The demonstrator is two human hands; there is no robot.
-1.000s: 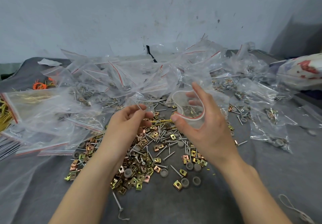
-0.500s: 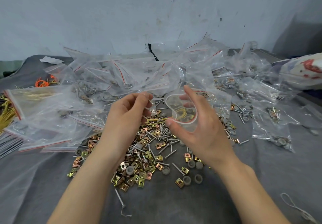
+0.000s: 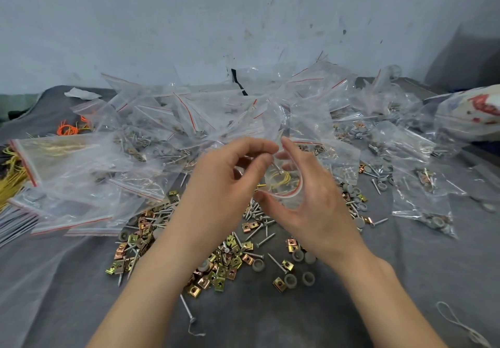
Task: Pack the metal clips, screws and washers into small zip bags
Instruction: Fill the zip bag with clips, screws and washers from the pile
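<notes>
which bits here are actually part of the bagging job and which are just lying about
Part of the job:
small zip bag, held open in the right grip
screw, pinched in the left grip
loose pile of clips, screws and washers
heap of filled bags

Just lying about:
orange bands
paper scrap
string loop
printed bag

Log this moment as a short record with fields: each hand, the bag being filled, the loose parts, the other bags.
right hand: holds the zip bag open
left hand: pinches a screw at the bag's mouth
bag contents: something yellow, not clear what
loose parts: clips, screws and washers heaped on the grey cloth under the hands
other bags: clear, piled behind the hands
</notes>
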